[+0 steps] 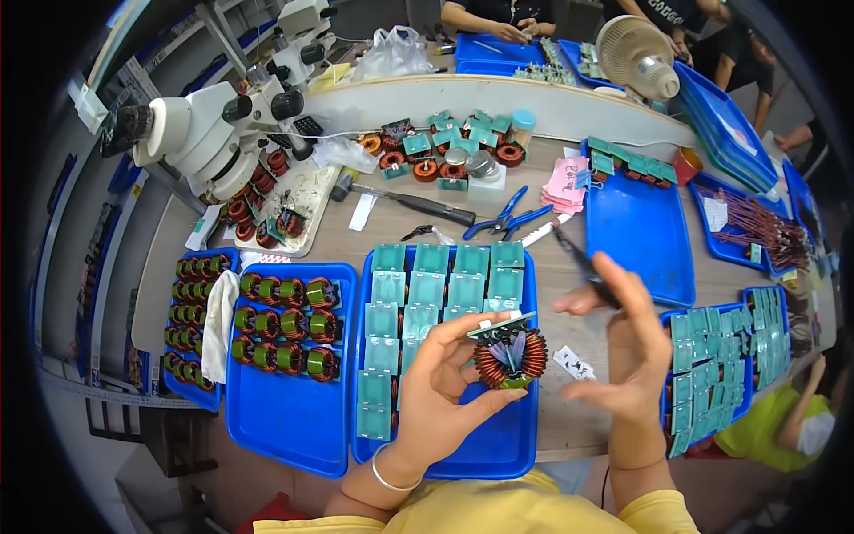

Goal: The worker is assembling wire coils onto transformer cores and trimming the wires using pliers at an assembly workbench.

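Note:
My left hand (445, 383) holds a copper-wound toroidal coil (511, 358) over the blue tray in front of me. The coil has a small green circuit board on its top side and a green band at the bottom. My right hand (636, 347) is raised to the right of the coil, apart from it, with thumb spread away. Tucked among its fingers is a slim black tool (587, 267), pointing up and left; its kind is unclear. Beneath my left hand, the blue tray (498, 449) carries rows of coils with green boards (378, 387) facing up.
To the left, another blue tray (285, 427) holds green-banded coils, beside a white cloth (220, 327). Farther back lie a hammer (418, 205), blue-handled pliers (507, 218) and pink paper slips (565, 184). A microscope (191, 133) stands back left; a blue tray (636, 240) lies right.

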Available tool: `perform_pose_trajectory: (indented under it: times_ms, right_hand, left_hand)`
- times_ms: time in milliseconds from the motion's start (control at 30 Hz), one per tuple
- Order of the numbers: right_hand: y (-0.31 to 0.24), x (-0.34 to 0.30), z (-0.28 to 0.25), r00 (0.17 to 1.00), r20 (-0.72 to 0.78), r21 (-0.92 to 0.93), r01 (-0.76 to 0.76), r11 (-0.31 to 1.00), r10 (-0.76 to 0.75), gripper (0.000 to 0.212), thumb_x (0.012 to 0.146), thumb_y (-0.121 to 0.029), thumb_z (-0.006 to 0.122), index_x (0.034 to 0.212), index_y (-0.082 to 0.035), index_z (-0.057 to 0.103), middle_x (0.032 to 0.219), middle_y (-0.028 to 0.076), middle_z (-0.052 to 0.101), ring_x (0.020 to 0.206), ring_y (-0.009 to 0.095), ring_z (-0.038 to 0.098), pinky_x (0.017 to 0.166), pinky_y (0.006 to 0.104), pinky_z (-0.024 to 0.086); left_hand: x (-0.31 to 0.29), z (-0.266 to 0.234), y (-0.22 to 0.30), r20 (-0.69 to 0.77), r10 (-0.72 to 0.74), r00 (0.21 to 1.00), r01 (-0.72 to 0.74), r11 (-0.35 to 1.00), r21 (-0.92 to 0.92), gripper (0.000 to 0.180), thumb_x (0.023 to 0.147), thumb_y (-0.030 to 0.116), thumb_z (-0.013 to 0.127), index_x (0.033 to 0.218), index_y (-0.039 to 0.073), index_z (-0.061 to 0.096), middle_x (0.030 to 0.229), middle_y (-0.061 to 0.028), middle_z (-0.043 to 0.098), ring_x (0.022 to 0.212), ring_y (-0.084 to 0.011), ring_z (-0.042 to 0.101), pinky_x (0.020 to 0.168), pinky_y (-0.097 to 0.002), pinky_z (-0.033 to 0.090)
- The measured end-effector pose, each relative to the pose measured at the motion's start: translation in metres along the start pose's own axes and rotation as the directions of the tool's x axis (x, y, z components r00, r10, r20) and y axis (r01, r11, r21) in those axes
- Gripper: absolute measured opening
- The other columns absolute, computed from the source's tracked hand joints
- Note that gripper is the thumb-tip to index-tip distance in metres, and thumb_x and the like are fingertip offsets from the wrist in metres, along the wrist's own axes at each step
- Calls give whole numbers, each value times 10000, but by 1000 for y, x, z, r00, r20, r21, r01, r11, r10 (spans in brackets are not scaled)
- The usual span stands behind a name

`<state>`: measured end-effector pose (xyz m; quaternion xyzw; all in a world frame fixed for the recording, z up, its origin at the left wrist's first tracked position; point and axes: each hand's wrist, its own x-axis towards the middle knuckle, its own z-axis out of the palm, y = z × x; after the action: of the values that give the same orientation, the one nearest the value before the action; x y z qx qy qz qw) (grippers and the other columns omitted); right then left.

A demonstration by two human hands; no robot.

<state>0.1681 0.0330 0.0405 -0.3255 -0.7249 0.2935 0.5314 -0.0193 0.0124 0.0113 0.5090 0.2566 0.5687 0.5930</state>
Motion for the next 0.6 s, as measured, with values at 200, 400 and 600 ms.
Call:
perform_pose_trajectory:
  times_ms: [200, 400, 600]
  right_hand:
    - [-3, 4, 10, 986, 82, -27, -146, 989, 148, 959, 498, -94, 833, 1316, 46, 352, 999, 106, 522, 940, 222, 544, 833, 335, 441]
    - [0, 6, 10, 986, 65, -15, -156, 988, 156, 866, 564, -47, 788, 1318, 15, 369, 1009, 119, 579, 908, 216, 554, 799, 318, 456]
    - [-7, 0, 6, 979, 119, -21, -162, 987, 163, 950, 512, -23, 815, 1316, 79, 319, 983, 105, 457, 943, 236, 540, 889, 418, 454]
  left_hand:
    - [3, -2, -1, 14, -51, 999, 51, 998, -20, 645, 681, -137, 667, 1244, 3, 385, 1273, -168, 424, 1152, -246, 469, 919, -364, 477]
    - [4, -3, -4, 3, -42, 999, 42, 999, 25, 645, 683, -120, 677, 1251, 16, 402, 1253, -137, 423, 1179, -230, 440, 934, -365, 468]
    - [-5, 0, 4, -30, -27, 999, 32, 985, 170, 683, 634, -62, 743, 1230, 14, 420, 1194, -130, 448, 1132, -225, 475, 932, -346, 454]
